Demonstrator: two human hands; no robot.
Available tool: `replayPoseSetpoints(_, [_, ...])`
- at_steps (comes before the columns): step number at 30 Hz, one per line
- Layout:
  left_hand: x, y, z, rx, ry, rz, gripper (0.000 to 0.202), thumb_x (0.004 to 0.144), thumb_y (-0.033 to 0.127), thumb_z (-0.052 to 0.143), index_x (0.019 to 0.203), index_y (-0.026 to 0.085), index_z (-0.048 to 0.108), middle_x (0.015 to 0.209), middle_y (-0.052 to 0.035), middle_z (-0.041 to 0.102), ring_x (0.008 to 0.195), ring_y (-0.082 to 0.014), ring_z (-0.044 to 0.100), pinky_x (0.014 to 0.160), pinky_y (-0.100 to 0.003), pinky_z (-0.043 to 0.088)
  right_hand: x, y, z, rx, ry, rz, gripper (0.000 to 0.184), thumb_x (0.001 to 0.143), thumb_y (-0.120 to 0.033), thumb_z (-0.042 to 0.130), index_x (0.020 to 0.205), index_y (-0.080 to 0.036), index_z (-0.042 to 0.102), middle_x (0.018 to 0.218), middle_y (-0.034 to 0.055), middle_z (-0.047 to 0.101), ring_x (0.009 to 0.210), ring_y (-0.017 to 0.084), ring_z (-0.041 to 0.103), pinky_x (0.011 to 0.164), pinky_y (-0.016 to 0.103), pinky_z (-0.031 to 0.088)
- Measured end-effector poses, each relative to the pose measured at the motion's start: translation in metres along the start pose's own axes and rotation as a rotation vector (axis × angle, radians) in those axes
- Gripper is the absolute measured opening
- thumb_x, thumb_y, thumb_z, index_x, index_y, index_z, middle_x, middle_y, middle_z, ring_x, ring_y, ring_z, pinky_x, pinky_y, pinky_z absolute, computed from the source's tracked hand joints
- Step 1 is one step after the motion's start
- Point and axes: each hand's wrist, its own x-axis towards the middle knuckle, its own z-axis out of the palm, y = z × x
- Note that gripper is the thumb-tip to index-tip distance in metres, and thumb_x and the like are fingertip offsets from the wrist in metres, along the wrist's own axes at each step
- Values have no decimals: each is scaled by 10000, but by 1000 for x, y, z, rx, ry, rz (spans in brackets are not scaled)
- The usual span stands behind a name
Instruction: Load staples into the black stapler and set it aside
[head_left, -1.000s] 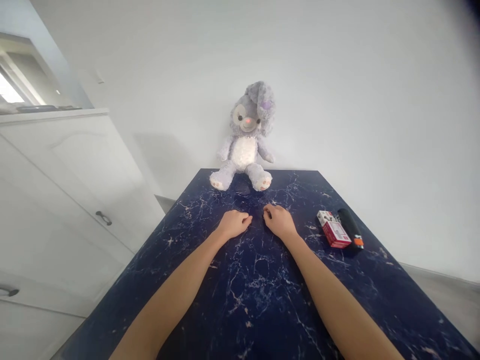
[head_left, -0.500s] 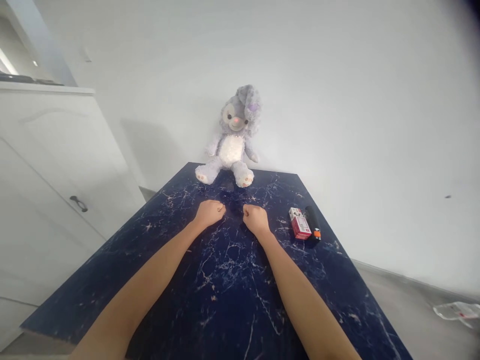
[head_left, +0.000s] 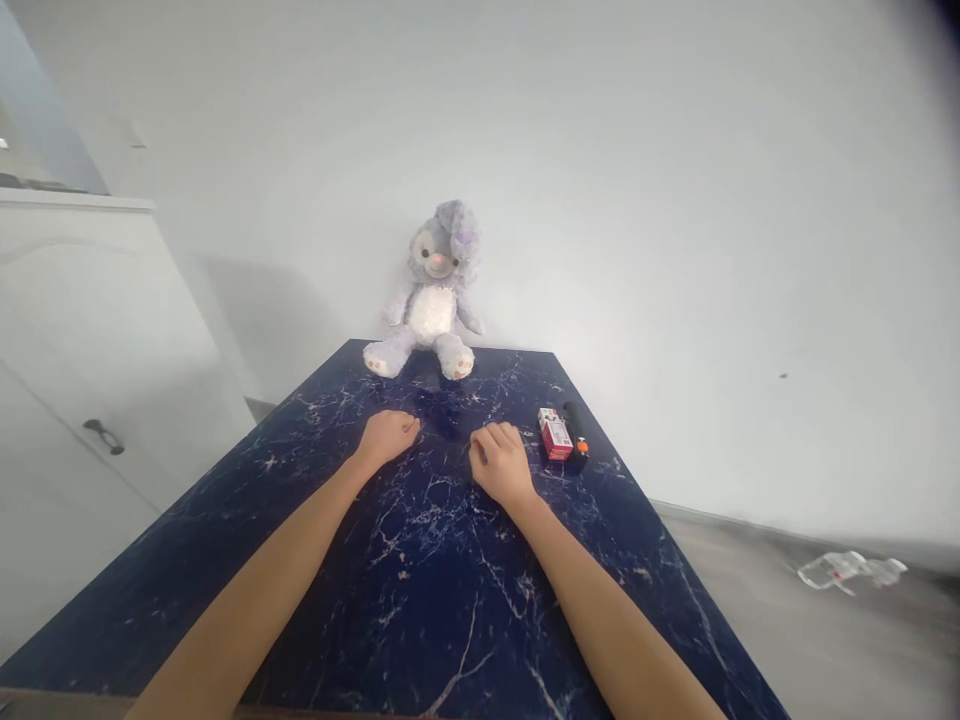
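My left hand (head_left: 388, 438) rests on the dark blue marbled table (head_left: 420, 610), closed in a fist with nothing showing in it. A short way to its right lies my right hand (head_left: 501, 464), its fingers curled in loosely and a small gap beside the thumb; I see no object in it. Beyond both hands a pale lilac plush rabbit (head_left: 433, 312) sits upright against the wall, its legs on the tabletop. Right of my right hand, a small red and white box (head_left: 556, 436) lies beside a black object with an orange part (head_left: 577, 436); neither is touched.
A white wall (head_left: 615, 200) stands behind the table. White cabinets (head_left: 82, 330) with a dark handle (head_left: 103, 437) are on the left. Clear plastic packaging (head_left: 851, 570) lies on the floor at right.
The whole view has shifted, so the table and toy appear further left. My right hand has drawn back slightly toward me and its fist has loosened. The left hand stays closed.
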Motion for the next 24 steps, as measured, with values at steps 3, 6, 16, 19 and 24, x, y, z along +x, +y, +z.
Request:
replayPoseSetpoints(3, [-1, -1, 1, 7, 6, 5, 473, 966, 400, 426, 569, 214, 605, 688, -70, 668, 720, -219, 620, 677, -310, 396, 8, 17, -14, -87, 183, 176, 242, 959, -220, 485, 1159, -198, 619, 1168, 112, 644, 1154, 272, 523, 1031, 432, 356])
replayPoseSetpoints(6, [0, -4, 5, 31, 86, -15, 357, 961, 376, 444, 772, 210, 697, 871, -109, 710, 937, -291, 616, 807, -370, 430, 8, 46, -26, -224, 334, 454, 403, 981, -308, 434, 1332, -134, 530, 1372, 168, 550, 1338, 331, 421, 1124, 527, 273])
replayPoseSetpoints(16, [-18, -6, 4, -96, 8, 72, 300, 967, 279, 445, 960, 214, 738, 1040, -98, 731, 995, -276, 615, 950, -419, 453, -19, 119, -48, -156, -180, 1044, 537, 944, -524, 370, 1053, -125, 713, 980, 202, 725, 976, 335, 674, 851, 410, 484])
replayPoseSetpoints(19, [-47, -4, -11, -194, -11, 188, 319, 986, 272, 420, 888, 235, 721, 1002, -58, 734, 931, -238, 633, 970, -411, 447, -20, 120, -47, -151, -189, 1027, 528, 938, -533, 373, 1042, -150, 720, 946, 171, 732, 923, 310, 685, 800, 368, 486])
replayPoseSetpoints(24, [-82, -5, -34, -340, -102, 264, 314, 1010, 323, 415, 951, 253, 716, 1006, -32, 731, 927, -210, 654, 888, -368, 488, -18, 117, -43, -136, -218, 982, 531, 924, -580, 394, 946, -167, 727, 891, 147, 732, 880, 294, 680, 760, 336, 463])
